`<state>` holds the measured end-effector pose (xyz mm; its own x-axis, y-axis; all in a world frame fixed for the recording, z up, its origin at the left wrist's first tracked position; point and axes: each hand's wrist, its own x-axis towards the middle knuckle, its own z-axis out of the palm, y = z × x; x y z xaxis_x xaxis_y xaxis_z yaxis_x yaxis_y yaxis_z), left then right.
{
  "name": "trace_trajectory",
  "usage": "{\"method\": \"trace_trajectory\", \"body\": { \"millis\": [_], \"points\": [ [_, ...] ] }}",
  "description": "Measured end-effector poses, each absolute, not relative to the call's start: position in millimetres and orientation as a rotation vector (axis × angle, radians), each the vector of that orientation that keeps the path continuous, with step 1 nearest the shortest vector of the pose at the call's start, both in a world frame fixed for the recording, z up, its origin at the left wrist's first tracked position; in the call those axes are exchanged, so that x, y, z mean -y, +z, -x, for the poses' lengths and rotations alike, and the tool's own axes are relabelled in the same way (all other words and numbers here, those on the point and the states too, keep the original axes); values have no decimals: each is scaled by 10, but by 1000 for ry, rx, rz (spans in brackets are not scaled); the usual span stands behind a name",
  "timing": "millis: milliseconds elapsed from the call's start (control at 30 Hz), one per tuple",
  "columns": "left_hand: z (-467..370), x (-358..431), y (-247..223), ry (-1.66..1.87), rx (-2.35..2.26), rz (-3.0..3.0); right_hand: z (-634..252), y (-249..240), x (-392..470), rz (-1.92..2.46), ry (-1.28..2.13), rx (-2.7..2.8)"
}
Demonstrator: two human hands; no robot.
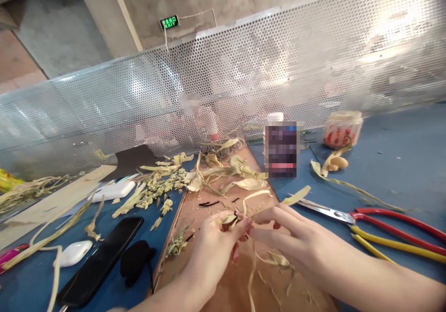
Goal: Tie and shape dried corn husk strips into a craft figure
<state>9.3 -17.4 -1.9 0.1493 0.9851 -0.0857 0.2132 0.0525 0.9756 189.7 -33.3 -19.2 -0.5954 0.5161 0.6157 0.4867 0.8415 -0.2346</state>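
Over the brown board [195, 209], my left hand [218, 235] pinches a small bundle of dried leaf strips [230, 220] between thumb and fingers. My right hand [285, 233] meets it from the right, its fingers closed on a pale strip [297, 195] whose wide end sticks out above the knuckles. A thin strip [251, 275] hangs down below the two hands. Around them on the board lie more dried husk pieces [244, 168] and thin dark bits [209, 204].
Red-handled scissors [343, 215] and a yellow-handled tool [383, 243] lie right. Behind stand a jar [343, 128] and a blurred bottle [281, 149]. A black phone [101, 261], white case [75, 253] and dried plants [156, 184] lie left. A perforated metal screen [223, 79] spans the back.
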Motion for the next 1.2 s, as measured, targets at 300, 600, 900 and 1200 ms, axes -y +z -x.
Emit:
{"method": "trace_trajectory", "body": {
  "millis": [300, 600, 900, 1200],
  "points": [
    [-115, 213, -51, 828, -1097, -1402, -1819, -145, 347, 658, -174, 2498],
    [-84, 183, 8, 782, -1037, -1419, -1804, -84, 287, 829, 580, 2030],
    [-79, 184, 24, 735, -916, -1260, -1831, -78, 321, 1043, 614, 1945],
    [-74, 160, -35, 747, -929, -1279, -1764, -215, 273, 1142, 682, 1827]
  ]
}}
